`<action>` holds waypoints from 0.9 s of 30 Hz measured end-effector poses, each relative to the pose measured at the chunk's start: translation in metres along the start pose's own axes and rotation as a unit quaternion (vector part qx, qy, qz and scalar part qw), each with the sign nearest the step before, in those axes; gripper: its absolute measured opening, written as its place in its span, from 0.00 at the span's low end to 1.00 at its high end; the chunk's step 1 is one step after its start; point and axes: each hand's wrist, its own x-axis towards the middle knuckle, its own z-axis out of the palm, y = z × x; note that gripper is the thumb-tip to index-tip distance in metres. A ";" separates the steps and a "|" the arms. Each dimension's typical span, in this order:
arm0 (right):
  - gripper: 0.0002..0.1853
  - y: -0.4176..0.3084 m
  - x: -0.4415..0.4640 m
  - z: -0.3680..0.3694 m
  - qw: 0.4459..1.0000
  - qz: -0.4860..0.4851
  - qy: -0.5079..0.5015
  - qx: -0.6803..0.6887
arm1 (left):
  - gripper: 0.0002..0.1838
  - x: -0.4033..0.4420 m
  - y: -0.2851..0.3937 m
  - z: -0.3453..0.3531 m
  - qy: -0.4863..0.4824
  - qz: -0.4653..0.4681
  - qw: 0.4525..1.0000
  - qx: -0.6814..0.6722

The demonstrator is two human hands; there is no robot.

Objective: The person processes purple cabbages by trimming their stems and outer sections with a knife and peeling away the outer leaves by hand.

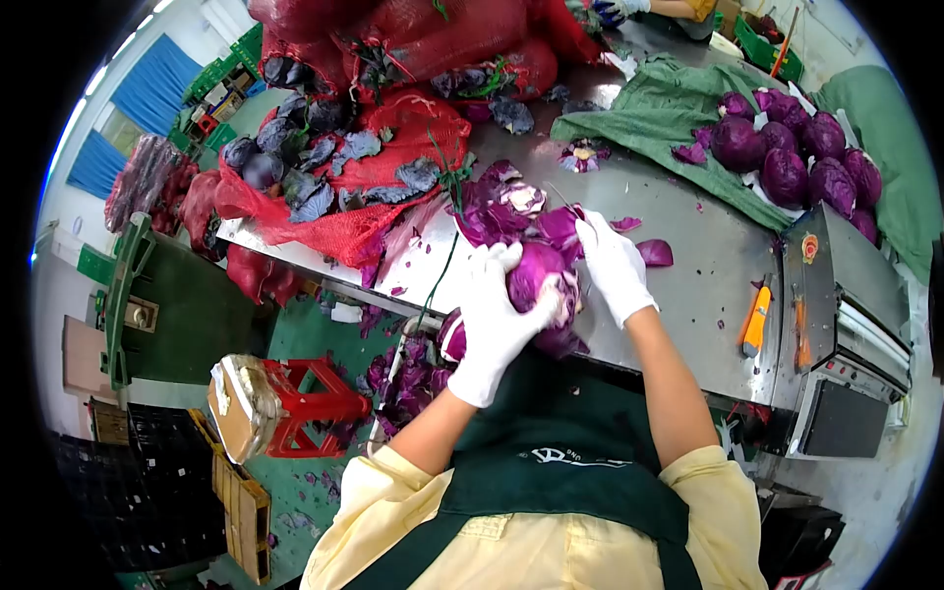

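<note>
A purple cabbage (536, 273) is held at the table's front edge by my gloved left hand (495, 310), whose fingers and thumb wrap round its left side. Beside its upper right is my gloved right hand (612, 265), fingers curled; a thin metal blade seems to stick out from them, its handle hidden. Loose purple leaves and a pale cut piece (523, 200) lie just behind the cabbage. Two loose leaf pieces (655, 253) rest right of my right hand.
Red mesh sacks (423, 44) fill the back left. Trimmed cabbages (784, 177) sit on green cloth at right. An orange-yellow knife (756, 320) lies beside a wrapping machine (855, 324). A red stool (315, 408) stands lower left. Another person's gloved hand (624, 8) shows at the top.
</note>
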 end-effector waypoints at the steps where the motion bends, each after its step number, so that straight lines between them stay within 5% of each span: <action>1: 0.24 0.004 0.004 0.003 0.998 0.021 -0.050 0.029 | 0.38 -0.001 -0.001 -0.002 0.015 0.000 0.999 -0.043; 4: 0.27 0.011 0.004 0.021 0.987 0.053 -0.134 0.072 | 0.43 0.005 -0.014 -0.016 0.018 -0.072 0.987 -0.142; 7: 0.27 -0.013 -0.007 0.016 0.975 0.123 -0.137 0.124 | 0.54 0.020 -0.013 -0.054 -0.150 -0.092 0.983 0.046; 8: 0.26 -0.023 -0.014 0.010 0.973 0.103 -0.061 0.196 | 0.54 0.020 -0.024 -0.055 -0.148 -0.024 0.986 0.079; 9: 0.25 -0.028 -0.023 0.004 0.970 0.107 -0.033 0.216 | 0.54 0.023 -0.025 -0.061 -0.191 -0.052 0.974 0.111; 11: 0.22 -0.037 -0.041 -0.008 0.960 0.111 0.023 0.257 | 0.52 0.019 -0.033 -0.057 -0.132 -0.061 0.987 0.067; 13: 0.21 -0.034 -0.059 -0.011 0.980 -0.080 -0.053 0.176 | 0.47 0.016 -0.040 -0.041 -0.013 0.066 0.992 0.108; 15: 0.23 -0.040 -0.071 -0.013 0.988 -0.107 -0.073 0.088 | 0.45 0.017 -0.035 -0.026 0.004 -0.002 1.000 -0.022; 18: 0.25 -0.041 -0.069 -0.010 0.991 -0.093 -0.090 0.018 | 0.44 0.021 -0.021 -0.027 -0.062 -0.017 0.997 -0.032; 24: 0.24 -0.046 -0.055 0.000 0.993 -0.081 -0.082 -0.039 | 0.42 0.016 -0.020 -0.022 -0.035 -0.004 0.999 0.016; 26: 0.21 -0.044 -0.043 0.006 0.990 -0.136 0.016 -0.022 | 0.42 0.014 -0.021 -0.018 0.005 -0.023 1.000 0.007; 27: 0.20 -0.048 -0.034 -0.006 0.995 -0.047 -0.061 -0.057 | 0.42 0.011 -0.021 -0.017 0.008 -0.020 1.000 0.009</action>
